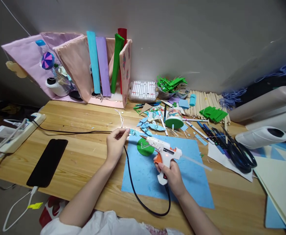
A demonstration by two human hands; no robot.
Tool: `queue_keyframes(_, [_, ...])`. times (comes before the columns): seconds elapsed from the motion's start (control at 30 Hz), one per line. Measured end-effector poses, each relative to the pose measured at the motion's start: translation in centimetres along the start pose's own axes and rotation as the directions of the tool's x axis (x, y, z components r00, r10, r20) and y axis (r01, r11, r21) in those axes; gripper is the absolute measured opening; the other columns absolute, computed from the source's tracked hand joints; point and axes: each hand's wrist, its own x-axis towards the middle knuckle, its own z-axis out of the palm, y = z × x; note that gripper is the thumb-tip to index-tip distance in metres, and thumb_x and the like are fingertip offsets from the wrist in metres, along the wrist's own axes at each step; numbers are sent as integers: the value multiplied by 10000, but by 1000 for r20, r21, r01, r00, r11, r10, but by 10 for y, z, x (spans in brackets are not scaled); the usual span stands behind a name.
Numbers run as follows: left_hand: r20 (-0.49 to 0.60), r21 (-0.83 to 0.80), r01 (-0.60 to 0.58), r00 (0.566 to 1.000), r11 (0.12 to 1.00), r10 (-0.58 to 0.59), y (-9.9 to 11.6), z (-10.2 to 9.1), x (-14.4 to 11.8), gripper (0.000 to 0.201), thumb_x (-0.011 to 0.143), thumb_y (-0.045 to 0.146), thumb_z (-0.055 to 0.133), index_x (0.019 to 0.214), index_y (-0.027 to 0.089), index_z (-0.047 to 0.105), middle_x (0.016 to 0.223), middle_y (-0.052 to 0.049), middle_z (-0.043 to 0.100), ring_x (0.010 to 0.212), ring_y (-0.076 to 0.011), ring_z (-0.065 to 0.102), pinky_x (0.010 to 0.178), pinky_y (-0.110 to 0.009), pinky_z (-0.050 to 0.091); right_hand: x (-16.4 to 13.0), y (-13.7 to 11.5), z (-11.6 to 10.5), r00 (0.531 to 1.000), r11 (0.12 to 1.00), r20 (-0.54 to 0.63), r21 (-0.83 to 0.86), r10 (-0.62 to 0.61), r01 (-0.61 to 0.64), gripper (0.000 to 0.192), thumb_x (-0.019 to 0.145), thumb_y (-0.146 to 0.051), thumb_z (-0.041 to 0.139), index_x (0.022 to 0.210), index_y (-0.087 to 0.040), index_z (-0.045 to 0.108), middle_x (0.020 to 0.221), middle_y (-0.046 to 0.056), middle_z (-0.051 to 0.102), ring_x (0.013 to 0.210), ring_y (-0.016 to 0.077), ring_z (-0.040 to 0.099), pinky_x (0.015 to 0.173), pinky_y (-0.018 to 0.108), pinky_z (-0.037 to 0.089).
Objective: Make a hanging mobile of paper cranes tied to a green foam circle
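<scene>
My right hand (173, 178) is wrapped around the handle of a white hot glue gun (166, 150) with an orange trigger. A clear glue stick (198, 162) sticks out of its back, and its nozzle points left. Just beyond the nozzle, my left hand (117, 145) is closed in a pinch on a small crinkled light-blue paper piece (134, 132). White strings (121, 118) show above those fingers. Under the nozzle a green paper circle (145, 147) lies on a blue sheet (189, 186). More crumpled light-blue pieces (149, 125) sit behind it.
The gun's black cord (143, 205) loops toward a power strip (20, 132) at the left. A phone (47, 163) lies nearby. Pink cardboard dividers (71, 62), a marker box (143, 90) and wooden sticks (201, 101) stand behind. Scissors (240, 155) and a white roll (260, 137) are at right.
</scene>
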Motion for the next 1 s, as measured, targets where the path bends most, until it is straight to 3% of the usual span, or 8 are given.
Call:
queue_keyframes(0.27, [34, 5, 51, 998, 999, -51, 2, 1, -6, 184, 697, 328, 663, 695, 144, 650, 655, -10, 631, 641, -120, 582, 617, -214, 449, 1, 1, 1, 1000, 996, 15, -91, -2, 4, 320, 740, -449, 530, 790, -133, 533, 592, -15, 461, 529, 106, 387, 485, 233, 313])
queue_keyframes(0.6, [52, 44, 35, 998, 998, -37, 2, 3, -11, 189, 697, 338, 661, 723, 150, 662, 700, -18, 647, 681, -132, 588, 634, -223, 444, 2, 0, 1, 997, 990, 60, -136, -38, 46, 306, 777, -449, 481, 766, -146, 516, 582, -23, 440, 521, 105, 381, 489, 236, 309])
queue_keyframes(1.0, [47, 75, 3, 999, 997, -7, 5, 2, -11, 194, 703, 350, 648, 691, 156, 652, 662, -6, 623, 650, -126, 568, 617, -222, 431, 2, -4, 1, 998, 981, 19, -186, -54, 57, 291, 758, -436, 487, 669, -159, 502, 562, -17, 445, 520, 112, 389, 495, 241, 327])
